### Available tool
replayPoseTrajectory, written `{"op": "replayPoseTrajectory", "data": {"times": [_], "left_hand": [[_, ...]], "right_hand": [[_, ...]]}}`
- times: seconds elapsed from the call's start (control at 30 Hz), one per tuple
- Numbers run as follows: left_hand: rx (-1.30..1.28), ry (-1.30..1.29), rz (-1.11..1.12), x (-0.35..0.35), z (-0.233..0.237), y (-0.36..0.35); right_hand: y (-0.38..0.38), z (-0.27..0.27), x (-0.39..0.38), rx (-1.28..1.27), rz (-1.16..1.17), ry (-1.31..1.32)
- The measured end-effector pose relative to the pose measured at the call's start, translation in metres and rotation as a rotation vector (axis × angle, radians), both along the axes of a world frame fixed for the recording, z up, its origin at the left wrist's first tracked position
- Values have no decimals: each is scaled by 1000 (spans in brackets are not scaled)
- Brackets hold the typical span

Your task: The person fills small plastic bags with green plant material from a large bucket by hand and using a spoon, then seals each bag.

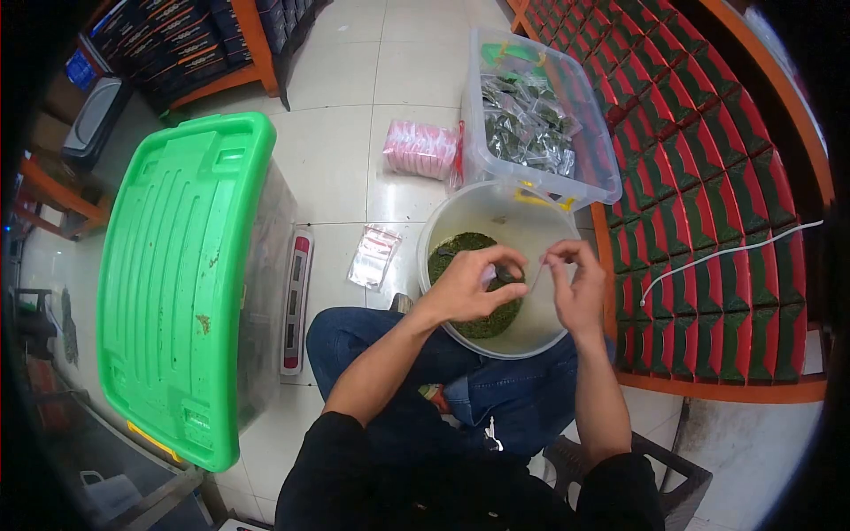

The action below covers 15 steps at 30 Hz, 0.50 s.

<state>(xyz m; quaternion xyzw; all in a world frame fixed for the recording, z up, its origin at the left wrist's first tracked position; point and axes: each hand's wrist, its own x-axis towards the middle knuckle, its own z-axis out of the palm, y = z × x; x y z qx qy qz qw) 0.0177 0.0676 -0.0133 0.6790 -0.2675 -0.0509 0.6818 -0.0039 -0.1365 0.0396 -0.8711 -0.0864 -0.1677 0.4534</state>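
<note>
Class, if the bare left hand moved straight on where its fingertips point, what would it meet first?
Probably the thin, pale, seemingly plastic strip pinched by the bare right hand, which faces the left hand; depth is unclear from one view.

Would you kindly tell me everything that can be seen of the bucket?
The bucket is round, whitish and plastic-looking, with a smooth rim and no lid on. Loose green flakes lie inside, leaving much of the pale inner wall bare. It sits by the person's bent legs, opening upward, with the clear bin just beyond it; whether they touch is unclear. The left hand and right hand overlap its opening in view.
</note>
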Motion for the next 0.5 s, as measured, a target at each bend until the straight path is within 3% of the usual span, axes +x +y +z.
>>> {"op": "replayPoseTrajectory", "data": {"times": [0.17, 0.27, 0.43, 0.5], "left_hand": [[143, 94, -2, -6, 4, 5], [84, 98, 25, -9, 21, 6], [76, 57, 154, -4, -8, 0], [37, 65, 183, -4, -5, 2]], "right_hand": [[19, 0, -6, -103, 79, -15], [21, -1, -6, -187, 52, -71], [31, 6, -9, -314, -45, -212], [38, 21, -14, -560, -77, -233]]}}
